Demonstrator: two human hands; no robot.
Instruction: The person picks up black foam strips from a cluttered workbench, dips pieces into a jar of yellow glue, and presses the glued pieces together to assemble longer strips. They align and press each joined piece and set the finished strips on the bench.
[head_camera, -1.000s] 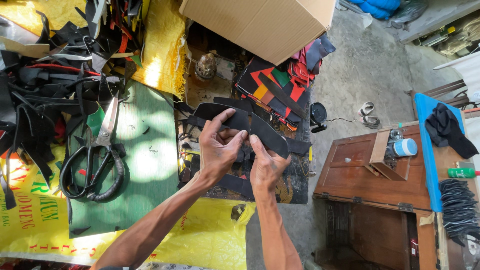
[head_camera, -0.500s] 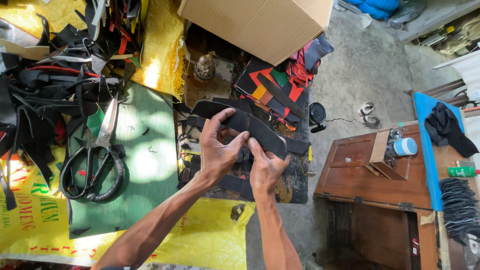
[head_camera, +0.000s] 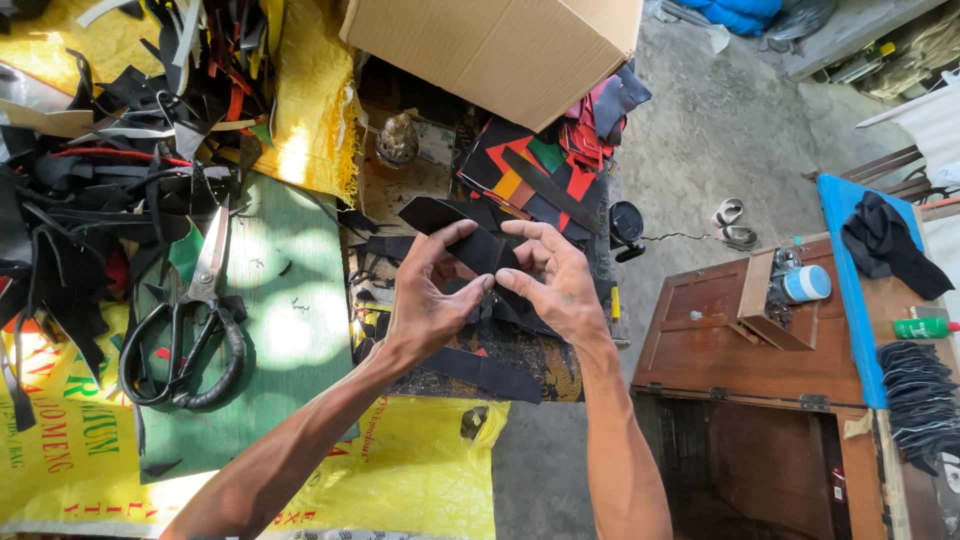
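Listing by size, largest first:

Cardboard box (head_camera: 500, 50): brown, at the top edge, overhanging the work surface behind the hands.

Wooden cabinet (head_camera: 745, 340): right of the hands, door panel on top, carrying a small round blue-and-white tin (head_camera: 806, 283).

Green cutting mat (head_camera: 290, 330): left of the hands, lying on a yellow printed sheet (head_camera: 400, 470).

Heap of black straps and offcuts (head_camera: 90, 190): far left, tangled, spilling onto the mat's edge.

Stack of coloured pieces (head_camera: 540, 175): red, orange, green and black, just beyond the fingers, under the box.

Large shears (head_camera: 185, 320): on the mat, handles wrapped in black, blades shut, well apart from both hands.

Black strip (head_camera: 470, 240): flat, flexible, held up over the dark work board; one end sticks out toward the upper left.

Left hand (head_camera: 430, 300): thumb and fingers pinching the black strip from the left.

Right hand (head_camera: 560, 285): fingers curled, tips meeting the left hand's at the strip, pinching it too.

Risk, as judged: the strip is limp and gripped only at the fingertips, so a loosened pinch could drop it among the similar black pieces lying directly beneath, where it would be hard to pick out. Nothing stands between the hands and the strip; the box crowds the space just beyond it.
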